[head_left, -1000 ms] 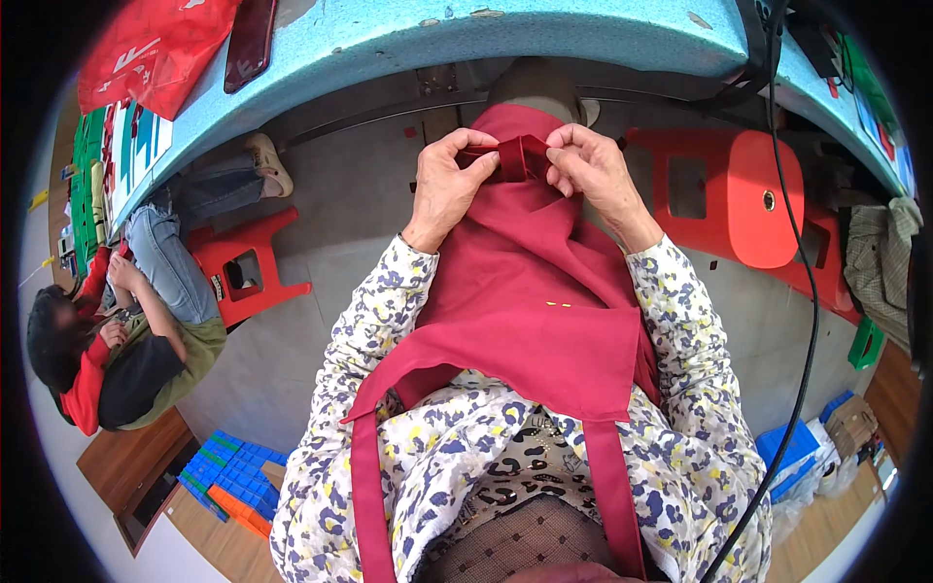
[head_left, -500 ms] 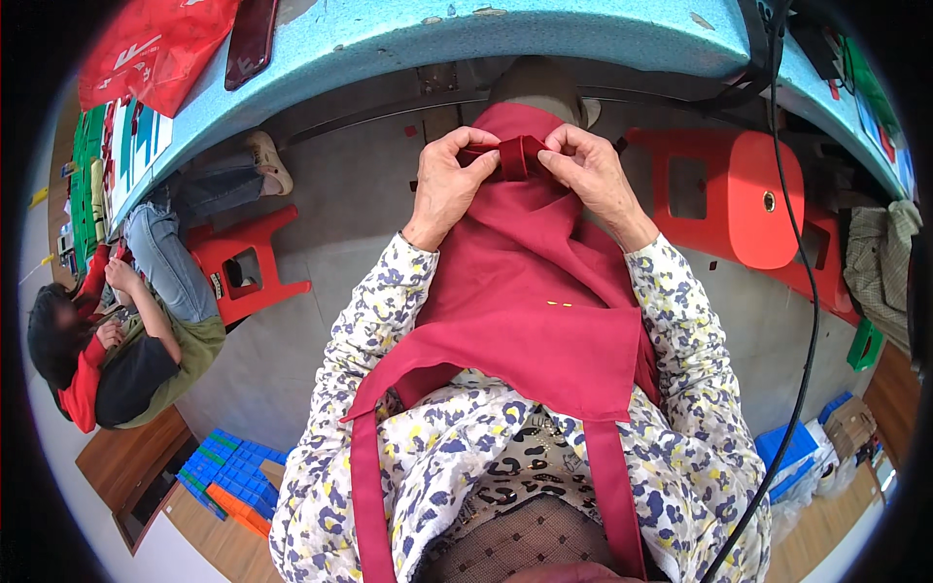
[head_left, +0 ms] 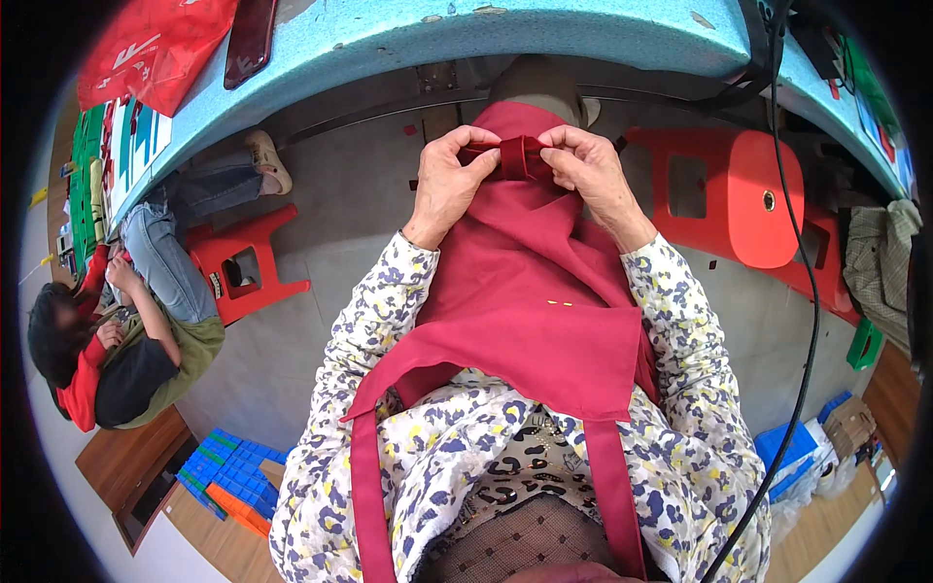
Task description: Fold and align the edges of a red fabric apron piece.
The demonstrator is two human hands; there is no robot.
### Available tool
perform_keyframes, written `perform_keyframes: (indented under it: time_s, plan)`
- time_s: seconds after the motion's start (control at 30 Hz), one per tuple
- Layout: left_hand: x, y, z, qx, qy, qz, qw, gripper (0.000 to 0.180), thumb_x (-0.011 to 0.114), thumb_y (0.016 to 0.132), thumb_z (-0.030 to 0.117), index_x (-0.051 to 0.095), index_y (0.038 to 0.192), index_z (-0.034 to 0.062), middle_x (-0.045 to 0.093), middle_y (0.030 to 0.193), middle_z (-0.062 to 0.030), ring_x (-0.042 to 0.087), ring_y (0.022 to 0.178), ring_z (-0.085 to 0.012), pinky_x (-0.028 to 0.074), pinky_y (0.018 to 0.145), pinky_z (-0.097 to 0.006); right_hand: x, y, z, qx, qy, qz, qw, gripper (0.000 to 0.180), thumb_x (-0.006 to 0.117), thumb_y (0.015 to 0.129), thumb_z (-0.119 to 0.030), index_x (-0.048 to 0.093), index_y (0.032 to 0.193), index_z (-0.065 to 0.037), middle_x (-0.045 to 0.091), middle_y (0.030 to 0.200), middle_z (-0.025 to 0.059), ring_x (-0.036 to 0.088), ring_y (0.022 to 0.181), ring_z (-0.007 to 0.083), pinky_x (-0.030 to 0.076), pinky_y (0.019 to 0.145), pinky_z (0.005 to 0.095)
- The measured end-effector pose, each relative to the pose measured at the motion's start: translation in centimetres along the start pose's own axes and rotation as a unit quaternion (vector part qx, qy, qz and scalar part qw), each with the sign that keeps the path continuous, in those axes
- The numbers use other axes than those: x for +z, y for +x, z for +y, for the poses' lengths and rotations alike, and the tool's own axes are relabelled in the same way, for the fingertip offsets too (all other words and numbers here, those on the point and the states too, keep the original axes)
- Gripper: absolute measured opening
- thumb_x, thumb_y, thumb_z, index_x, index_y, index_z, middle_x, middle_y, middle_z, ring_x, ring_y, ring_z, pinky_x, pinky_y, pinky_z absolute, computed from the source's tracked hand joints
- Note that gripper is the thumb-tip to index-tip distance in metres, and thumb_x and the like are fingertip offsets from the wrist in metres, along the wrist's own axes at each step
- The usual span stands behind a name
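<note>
Red fabric bag (head_left: 530,291) on lap: left hand (head_left: 449,185) and right hand (head_left: 588,170) pinch folded top edge; rolling underway, next needs even tuck.

The table (head_left: 466,39) edge closes in just beyond both hands; bare floor (head_left: 340,214) lies open leftward, an orange stool (head_left: 739,194) blocks the right.

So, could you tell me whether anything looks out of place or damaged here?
Nothing looks damaged or spilled. Both the left hand and right hand pinch a folded edge of the red cloth on the lap. One red stool lies tipped on its side under the blue table.
</note>
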State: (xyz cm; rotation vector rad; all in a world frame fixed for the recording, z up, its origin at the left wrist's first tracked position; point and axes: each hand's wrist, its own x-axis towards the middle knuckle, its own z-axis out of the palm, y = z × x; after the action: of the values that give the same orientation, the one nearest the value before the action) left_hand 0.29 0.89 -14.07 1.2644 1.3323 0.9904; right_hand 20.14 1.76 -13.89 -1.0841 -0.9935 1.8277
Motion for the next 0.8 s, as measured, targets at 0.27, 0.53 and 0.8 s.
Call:
perform_keyframes:
  time_s: [0.27, 0.53, 0.8]
  plan:
    - [0.00, 0.00, -0.24, 0.003, -0.002, 0.003, 1.000, 0.012, 0.066, 0.081, 0.005, 0.067, 0.092, -0.0008, 0.066, 0.075, -0.0021, 0.059, 0.069, -0.0063, 0.047, 0.065, -0.022, -0.08, 0.22, 0.19, -0.015, -0.049, 0.005, 0.999, 0.006, 0.060, 0.089, -0.011, 0.062, 0.087, -0.005, 0.052, 0.071, -0.0082, 0.039, 0.059, -0.0013, 0.032, 0.051, 0.0164]
    - [0.10, 0.08, 0.11, 0.001, 0.002, -0.001, 1.000, 0.011, 0.065, 0.081, 0.005, 0.066, 0.090, -0.0009, 0.066, 0.075, -0.0021, 0.058, 0.069, -0.0068, 0.047, 0.064, -0.022, 0.32, -0.08, -0.32, -0.002, -0.037, 0.009, 0.999, 0.007, 0.060, 0.090, -0.012, 0.062, 0.090, -0.005, 0.053, 0.072, -0.0088, 0.040, 0.059, -0.0014, 0.031, 0.051, 0.0154]
    - [-0.11, 0.01, -0.12, -0.005, 0.007, -0.013, 1.000, 0.010, 0.064, 0.083, 0.004, 0.066, 0.092, -0.0011, 0.065, 0.080, -0.0008, 0.058, 0.073, -0.0060, 0.046, 0.067, -0.021, -0.08, 0.04, -0.29, -0.015, -0.098, -0.009, 0.995, 0.010, 0.060, 0.090, -0.013, 0.065, 0.088, -0.004, 0.054, 0.071, -0.0084, 0.041, 0.059, -0.0006, 0.033, 0.051, 0.0172]
